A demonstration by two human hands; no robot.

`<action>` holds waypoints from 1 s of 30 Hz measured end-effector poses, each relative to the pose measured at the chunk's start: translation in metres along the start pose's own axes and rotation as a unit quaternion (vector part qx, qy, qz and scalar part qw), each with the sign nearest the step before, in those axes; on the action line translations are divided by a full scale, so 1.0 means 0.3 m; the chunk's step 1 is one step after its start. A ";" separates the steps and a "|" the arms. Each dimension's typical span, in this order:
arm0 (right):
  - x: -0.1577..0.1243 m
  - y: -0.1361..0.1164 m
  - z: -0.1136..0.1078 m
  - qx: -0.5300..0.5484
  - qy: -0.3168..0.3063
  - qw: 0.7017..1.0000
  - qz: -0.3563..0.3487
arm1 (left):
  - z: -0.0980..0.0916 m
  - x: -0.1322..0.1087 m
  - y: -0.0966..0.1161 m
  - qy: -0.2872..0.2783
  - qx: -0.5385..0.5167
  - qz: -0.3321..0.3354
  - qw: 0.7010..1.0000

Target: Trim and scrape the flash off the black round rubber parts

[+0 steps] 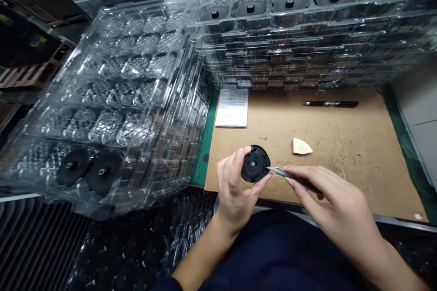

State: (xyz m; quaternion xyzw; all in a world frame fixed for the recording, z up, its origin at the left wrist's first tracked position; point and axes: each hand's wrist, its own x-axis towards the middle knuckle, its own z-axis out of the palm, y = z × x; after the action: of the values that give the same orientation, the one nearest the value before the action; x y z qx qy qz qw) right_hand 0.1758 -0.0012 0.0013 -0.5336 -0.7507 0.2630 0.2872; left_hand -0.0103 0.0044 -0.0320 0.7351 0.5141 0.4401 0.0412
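Between the thumb and fingers of my left hand (235, 186) is a round black plastic disc (255, 163), held by its edge with a small hub at its middle. My right hand (332, 204) is closed around the handle of a craft knife (282, 172). The blade's tip meets the disc's right rim, or lies very close to it. Beyond my right hand, a cream-coloured wedge-shaped piece (302, 147) lies on the cardboard sheet (341, 136).
A black pen (330, 104) and a printed paper slip (232, 108) lie on the cardboard. Stacked clear plastic trays (293, 32) stand along the back. Another tray stack (136, 100) at the left carries two black discs (105, 172) near its front corner.
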 end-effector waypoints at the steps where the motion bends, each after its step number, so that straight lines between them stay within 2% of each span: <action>1: -0.001 -0.001 -0.002 0.001 0.002 1.000 0.007 | 0.001 0.003 0.000 0.002 0.001 0.005 1.000; 6: -0.004 -0.005 -0.012 -0.001 0.020 1.000 0.013 | 0.004 0.009 0.002 0.009 0.004 0.000 1.000; 30: -0.014 0.000 0.006 -0.020 0.021 1.000 -0.001 | 0.007 0.016 0.009 0.019 0.034 0.023 0.999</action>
State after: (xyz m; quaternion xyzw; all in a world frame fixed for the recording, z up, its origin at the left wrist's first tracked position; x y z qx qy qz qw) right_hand 0.1756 -0.0052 -0.0007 -0.5438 -0.7502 0.2368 0.2922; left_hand -0.0065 0.0077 -0.0291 0.7392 0.5119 0.4376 -0.0037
